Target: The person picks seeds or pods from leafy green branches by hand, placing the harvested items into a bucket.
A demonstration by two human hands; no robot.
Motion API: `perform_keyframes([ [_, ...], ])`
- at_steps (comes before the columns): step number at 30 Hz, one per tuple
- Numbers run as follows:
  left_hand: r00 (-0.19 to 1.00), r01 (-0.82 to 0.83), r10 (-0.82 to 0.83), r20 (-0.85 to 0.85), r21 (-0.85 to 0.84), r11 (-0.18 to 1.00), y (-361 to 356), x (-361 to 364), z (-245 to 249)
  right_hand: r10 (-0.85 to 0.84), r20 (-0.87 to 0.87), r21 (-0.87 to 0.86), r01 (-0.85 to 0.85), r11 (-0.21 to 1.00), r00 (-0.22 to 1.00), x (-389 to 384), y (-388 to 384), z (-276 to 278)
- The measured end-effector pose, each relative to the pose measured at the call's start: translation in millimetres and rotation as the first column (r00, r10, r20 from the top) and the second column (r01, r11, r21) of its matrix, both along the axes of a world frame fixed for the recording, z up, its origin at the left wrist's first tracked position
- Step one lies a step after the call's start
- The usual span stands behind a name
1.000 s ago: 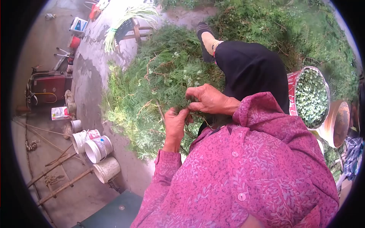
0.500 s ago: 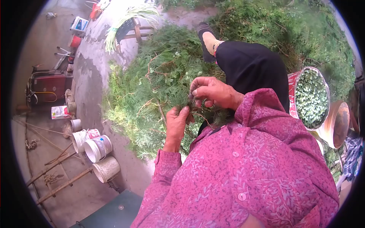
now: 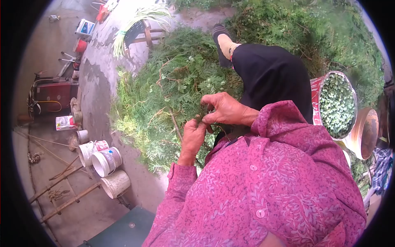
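In front of my lap lies a heap of green conifer branches (image 3: 164, 103) with reddish-brown stems and small pale green cones. My left hand (image 3: 192, 139) is closed, thumb against fingers, on a leafy conifer sprig (image 3: 199, 117). Touching it at the fingertips is my right hand (image 3: 228, 110), its thumb and index finger pinched together at the sprig. Whatever lies between those right fingertips is too small to make out. To the right stands a red and white bucket (image 3: 316, 99) filled with small green cones (image 3: 336, 105).
More conifer branches (image 3: 279, 24) spread at the upper right. A brown-lined tub (image 3: 367, 133) tilts beside the bucket. Several white buckets (image 3: 106, 161), a wooden ladder-like frame (image 3: 70, 201) and a dark green panel (image 3: 119, 230) are at left. Long green stalks (image 3: 144, 16) lie over a chair.
My right hand has come down and slightly left, its fingertips now meeting the left thumb. The left hand has shifted only a little; the heap and buckets stay put.
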State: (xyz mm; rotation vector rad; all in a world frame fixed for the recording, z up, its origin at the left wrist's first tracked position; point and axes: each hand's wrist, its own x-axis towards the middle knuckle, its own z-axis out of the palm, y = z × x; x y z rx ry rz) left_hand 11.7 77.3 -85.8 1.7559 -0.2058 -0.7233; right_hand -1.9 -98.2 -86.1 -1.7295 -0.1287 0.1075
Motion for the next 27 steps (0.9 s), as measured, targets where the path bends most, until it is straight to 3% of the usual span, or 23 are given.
perform_keyframes([
  [4, 0.995, -0.063, 0.061, -0.084, -0.022, 0.998, -3.5, 1.2, 4.3, 0.048, -0.093, 0.125, -0.036, 0.992, 0.995, -1.0, -4.2, 5.1],
  [7, 0.988, -0.123, 0.116, -0.107, -0.062, 0.99, -4.7, 1.3, 5.1, 0.01, -0.043, 0.05, -0.008, 0.999, 0.999, -0.6, -3.6, -0.2],
  [9, 0.982, -0.167, 0.161, -0.098, -0.06, 0.984, -4.7, 2.1, 5.2, -0.072, 0.15, 0.002, 0.072, 0.997, 0.986, -0.9, -1.8, -5.4],
  [10, 0.983, -0.165, 0.159, -0.096, -0.06, 0.985, -6.4, 1.6, 7.8, -0.074, 0.153, 0.003, 0.075, 0.997, 0.985, -1.4, -1.7, -5.6],
  [12, 0.981, -0.176, 0.172, -0.087, -0.039, 0.984, -11.1, 0.1, 15.1, -0.007, -0.15, 0.233, 0.042, 0.971, 0.989, -2.5, -1.8, -4.0],
  [13, 0.983, -0.17, 0.166, -0.083, -0.04, 0.985, -11.1, 0.6, 16.1, -0.013, -0.146, 0.234, 0.047, 0.971, 0.989, -2.7, -3.7, -1.7],
  [15, 0.982, -0.169, 0.161, -0.098, -0.079, 0.982, -9.1, 1.1, 17.6, 0.13, -0.349, 0.619, 0.124, 0.776, 0.928, -2.6, -11.4, 7.7],
  [16, 0.983, -0.164, 0.156, -0.094, -0.084, 0.983, -6.1, 1.3, 17.4, 0.125, -0.345, 0.616, 0.124, 0.778, 0.93, -1.6, -15.5, 12.1],
  [19, 0.989, -0.108, 0.101, -0.108, -0.063, 0.992, -2.8, 5.9, 23.2, 0.085, -0.32, 0.827, 0.234, 0.511, 0.944, -4.8, -30.9, 35.5],
  [21, 0.993, -0.107, 0.097, -0.066, -0.173, 0.979, -15.1, 1.2, 34.4, -0.107, -0.307, 0.773, 0.314, 0.551, 0.946, -22.7, -63.2, 69.0],
  [22, 0.993, -0.108, 0.097, -0.066, -0.178, 0.978, -16.7, 3.1, 39.4, -0.198, -0.256, 0.827, 0.32, 0.463, 0.946, -33.1, -81.4, 78.8],
  [23, 0.994, -0.041, 0.025, -0.105, -0.152, 0.988, -15.9, 8.7, 45.3, -0.422, -0.175, 0.725, 0.407, 0.556, 0.889, -45.5, -101.1, 86.8],
  [24, 0.989, 0.028, -0.047, -0.143, -0.13, 0.991, -14.1, 16.1, 49.4, -0.397, -0.144, 0.892, 0.293, 0.345, 0.906, -59.9, -125.4, 85.1],
  [25, 0.978, 0.102, -0.117, -0.174, -0.091, 0.991, -10.8, 24.7, 49.7, -0.616, -0.06, 0.781, 0.421, 0.461, 0.786, -76.7, -140.6, 94.1],
  [26, 0.978, 0.103, -0.119, -0.171, -0.099, 0.99, -14.9, 26.6, 50.1, -0.791, -0.115, 0.642, 0.653, 0.402, 0.601, -94.4, -159.6, 98.0],
  [27, 0.977, 0.113, -0.133, -0.168, -0.122, 0.986, -19.6, 28.1, 51.0, -0.827, -0.095, 0.613, 0.687, 0.39, 0.554, -117.8, -187.6, 87.0],
])
